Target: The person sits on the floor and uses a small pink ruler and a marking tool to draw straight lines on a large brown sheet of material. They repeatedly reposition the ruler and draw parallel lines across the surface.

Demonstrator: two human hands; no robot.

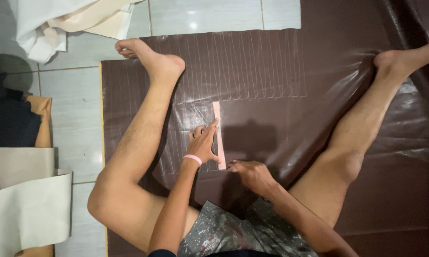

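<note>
Between my legs, my left hand (204,142) presses spread fingers on the pink strip (218,135); my right hand (250,172), fingers bunched, marks the brown sheet (271,71). If the strip slides, I think the line goes crooked.

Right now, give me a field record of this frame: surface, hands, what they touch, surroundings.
surface: brown sheet spread on a tiled floor, marked with rows of thin parallel lines
left hand: fingers flat, pressing a narrow pink strip onto the sheet
right hand: at the strip's lower end, fingers curled; what it holds cannot be told
wrist: pink band on the left
posture: seated, bare legs spread over the sheet
surroundings: cream sheets at left, white cloth at top left
</note>
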